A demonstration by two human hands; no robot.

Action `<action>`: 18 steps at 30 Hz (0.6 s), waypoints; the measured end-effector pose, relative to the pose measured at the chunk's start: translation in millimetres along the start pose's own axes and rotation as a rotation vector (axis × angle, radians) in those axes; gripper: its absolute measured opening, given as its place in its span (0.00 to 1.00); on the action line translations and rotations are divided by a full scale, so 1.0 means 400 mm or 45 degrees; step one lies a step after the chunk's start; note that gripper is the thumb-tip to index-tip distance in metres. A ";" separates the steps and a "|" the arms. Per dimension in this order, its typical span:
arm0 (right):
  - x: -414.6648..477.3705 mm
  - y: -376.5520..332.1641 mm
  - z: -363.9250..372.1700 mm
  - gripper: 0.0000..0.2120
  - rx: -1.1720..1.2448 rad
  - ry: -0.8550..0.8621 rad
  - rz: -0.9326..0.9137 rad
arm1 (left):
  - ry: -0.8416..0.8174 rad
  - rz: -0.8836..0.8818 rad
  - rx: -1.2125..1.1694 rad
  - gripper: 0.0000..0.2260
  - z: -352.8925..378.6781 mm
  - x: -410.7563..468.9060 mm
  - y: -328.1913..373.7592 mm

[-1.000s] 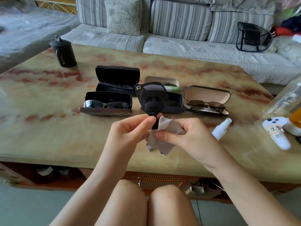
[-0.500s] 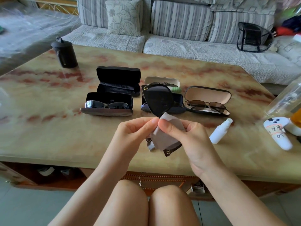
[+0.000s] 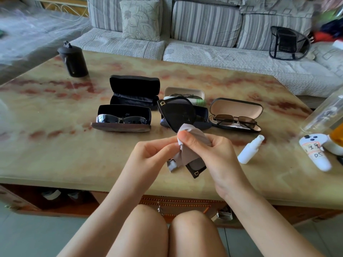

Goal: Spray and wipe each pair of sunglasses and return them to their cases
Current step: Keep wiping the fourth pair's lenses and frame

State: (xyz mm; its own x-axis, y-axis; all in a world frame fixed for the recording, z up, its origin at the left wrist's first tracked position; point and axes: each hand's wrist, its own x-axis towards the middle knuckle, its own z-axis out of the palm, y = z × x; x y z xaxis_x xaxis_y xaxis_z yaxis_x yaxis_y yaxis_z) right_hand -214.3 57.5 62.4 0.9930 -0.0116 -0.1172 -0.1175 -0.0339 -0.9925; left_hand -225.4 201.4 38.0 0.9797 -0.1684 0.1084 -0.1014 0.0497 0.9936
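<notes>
Above the near edge of the beige, red-veined stone counter [image 3: 55, 154], my right hand [image 3: 213, 154] pinches a grey microfibre cloth [image 3: 187, 151] around the lower lens of the large black plastic sunglasses [image 3: 178, 114]. My left hand [image 3: 154, 156] pinches the frame beside it. The upper lens stands free, before the open dark-blue case [image 3: 203, 125]. A small white spray bottle [image 3: 249, 150] lies on the counter to the right.

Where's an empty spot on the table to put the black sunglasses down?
The table is bare on the left, between the black canister and the near edge. The cases fill the middle; the spray bottle and controller crowd the right.
</notes>
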 end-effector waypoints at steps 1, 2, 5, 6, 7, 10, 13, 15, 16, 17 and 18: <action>0.000 0.001 -0.002 0.14 0.023 -0.029 0.001 | 0.000 0.000 0.005 0.11 -0.002 0.000 0.000; -0.002 0.002 -0.006 0.12 0.045 -0.056 0.000 | -0.005 -0.005 -0.003 0.11 -0.002 0.001 0.001; -0.002 0.006 -0.016 0.12 0.079 -0.152 -0.029 | 0.036 -0.059 -0.086 0.13 -0.005 0.003 -0.002; 0.000 0.008 -0.019 0.13 0.087 -0.204 -0.036 | 0.049 -0.079 -0.125 0.15 -0.006 0.004 -0.002; 0.001 0.010 -0.022 0.13 0.108 -0.261 -0.038 | 0.048 -0.081 -0.149 0.17 -0.005 0.005 -0.003; 0.003 0.014 -0.033 0.08 0.148 -0.387 -0.050 | 0.054 -0.077 -0.244 0.18 -0.001 0.010 -0.003; 0.007 0.023 -0.040 0.05 0.121 -0.402 -0.037 | 0.019 -0.076 -0.232 0.21 0.003 0.016 -0.013; 0.009 0.029 -0.038 0.11 0.061 -0.356 -0.027 | -0.022 -0.084 -0.221 0.19 0.011 0.016 -0.016; 0.010 0.030 -0.034 0.13 0.037 -0.324 -0.026 | -0.026 -0.086 -0.216 0.18 0.014 0.016 -0.016; 0.010 0.033 -0.031 0.16 0.027 -0.290 -0.028 | -0.021 -0.085 -0.209 0.18 0.017 0.016 -0.017; 0.009 0.035 -0.028 0.18 0.021 -0.257 -0.031 | -0.011 -0.088 -0.206 0.18 0.018 0.016 -0.017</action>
State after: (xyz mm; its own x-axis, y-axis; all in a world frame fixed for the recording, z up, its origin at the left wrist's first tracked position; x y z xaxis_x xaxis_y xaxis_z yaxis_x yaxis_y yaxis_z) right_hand -212.3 46.0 48.4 0.9771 0.1900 -0.0958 -0.0947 -0.0150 -0.9954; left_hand -219.8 193.0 32.1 0.9818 -0.1855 0.0407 -0.0038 0.1951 0.9808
